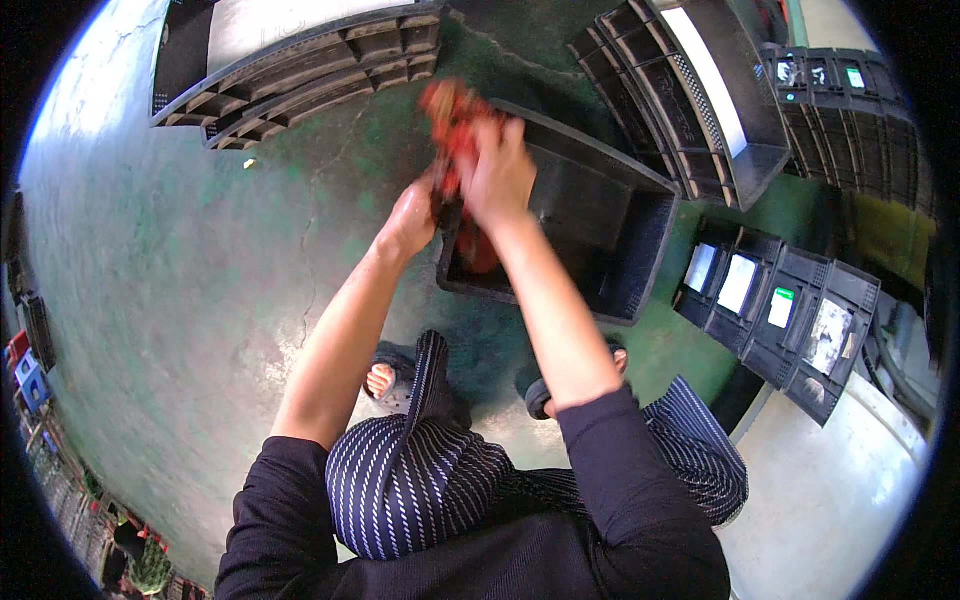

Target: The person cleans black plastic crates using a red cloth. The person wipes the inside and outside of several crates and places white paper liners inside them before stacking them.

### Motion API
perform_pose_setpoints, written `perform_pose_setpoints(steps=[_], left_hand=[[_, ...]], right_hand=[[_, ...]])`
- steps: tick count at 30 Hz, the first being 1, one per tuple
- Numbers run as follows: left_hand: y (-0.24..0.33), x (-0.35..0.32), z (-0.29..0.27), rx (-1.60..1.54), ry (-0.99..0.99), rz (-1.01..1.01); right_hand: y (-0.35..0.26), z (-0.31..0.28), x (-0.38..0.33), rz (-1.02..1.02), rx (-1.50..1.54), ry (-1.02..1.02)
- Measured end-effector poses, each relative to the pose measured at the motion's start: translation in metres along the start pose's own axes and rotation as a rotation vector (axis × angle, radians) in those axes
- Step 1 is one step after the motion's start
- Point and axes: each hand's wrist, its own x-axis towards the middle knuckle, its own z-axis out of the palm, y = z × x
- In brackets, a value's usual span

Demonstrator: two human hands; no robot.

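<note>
Both arms reach forward to the left edge of a black plastic crate (655, 245) on the floor. My right hand (500, 175) is closed on a red and brownish bundle (450, 105), smeared by motion, so its kind cannot be made out. My left hand (412, 215) sits lower at its left side, closed against the same bundle, with its fingers partly hidden. Below my right wrist, a dark red piece (476, 248) shows at the crate's near left corner; whether it joins the bundle is unclear.
Black ribbed crates stand at the far left (330, 75) and far right (665, 90). Another black crate (780, 310) with labels is at the right, beside a white surface (830, 480). The green floor (230, 270) is worn. My sandalled feet are just this side of the crate.
</note>
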Motion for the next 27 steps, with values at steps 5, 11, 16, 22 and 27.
perform_pose_setpoints(steps=[5, 11, 16, 22, 27], left_hand=[[0.002, 0.002, 0.017, -0.092, 0.135, 0.01], [-0.006, -0.011, -0.013, -0.176, 0.106, 0.031], [-0.017, -0.016, 0.031, 0.686, 0.258, 0.468], [-0.014, -0.026, 0.041, 1.003, 0.453, 0.571], [-0.016, -0.026, 0.043, 1.033, 0.46, 0.547]], right_hand=[[-0.003, -0.002, 0.007, 0.016, -0.044, 0.092], [-0.027, -0.004, -0.084, -0.068, 0.057, -0.17], [0.005, -0.023, 0.075, 0.112, -0.113, 0.155], [0.072, -0.033, 0.039, -0.198, -0.323, 0.06], [0.21, -0.135, -0.011, 0.161, -0.579, -0.078]])
